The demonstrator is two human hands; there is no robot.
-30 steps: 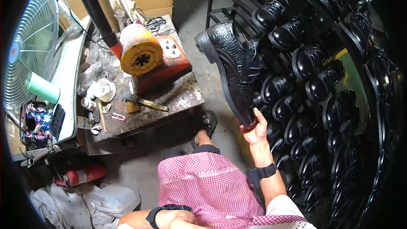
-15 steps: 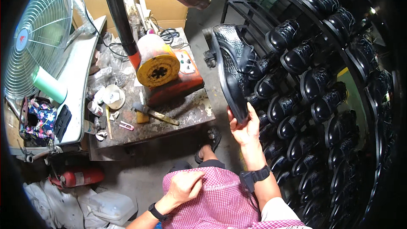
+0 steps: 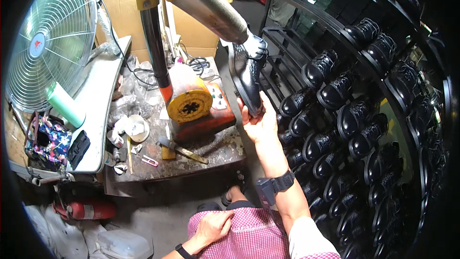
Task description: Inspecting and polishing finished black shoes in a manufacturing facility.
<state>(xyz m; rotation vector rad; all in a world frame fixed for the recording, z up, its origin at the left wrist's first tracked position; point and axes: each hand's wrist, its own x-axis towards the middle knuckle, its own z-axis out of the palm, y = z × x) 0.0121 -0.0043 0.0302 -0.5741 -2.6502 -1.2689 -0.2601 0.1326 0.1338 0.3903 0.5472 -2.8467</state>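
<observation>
Between the desk edge and the curved rack of black shoes runs only a narrow gap, and the right hand is raised in it. Its fingers are clamped on the lower end of a black shoe, whose long axis stands almost upright, sole facing the desk, upper end touching the grey metal tube. The left hand rests on the checked lap, fingers loosely curled, holding nothing.
</observation>
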